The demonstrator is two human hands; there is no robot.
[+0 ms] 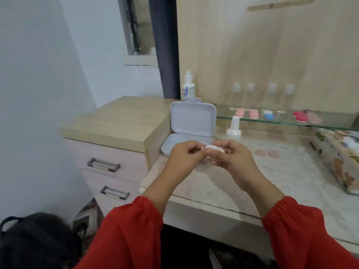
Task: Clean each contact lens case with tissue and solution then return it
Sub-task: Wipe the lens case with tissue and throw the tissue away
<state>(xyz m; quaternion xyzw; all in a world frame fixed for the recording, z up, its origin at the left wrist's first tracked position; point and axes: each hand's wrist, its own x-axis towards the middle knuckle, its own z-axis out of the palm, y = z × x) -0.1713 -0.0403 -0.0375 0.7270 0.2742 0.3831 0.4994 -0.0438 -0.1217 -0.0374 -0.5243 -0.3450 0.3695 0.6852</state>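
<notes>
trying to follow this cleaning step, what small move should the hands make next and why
Probably keep rubbing the tissue round the case: both the left hand and right hand pinch the white bundle above the counter, and the case itself is hidden in it, so wiping seems unfinished.

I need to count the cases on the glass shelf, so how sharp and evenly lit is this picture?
Head view: soft overall; the lens cases on the glass shelf are blurred colour blobs, the clear bottles behind them hazy. Wide-angle bending curves the edges. Light is even, without hard glare. Both hands are slightly smeared.
</notes>
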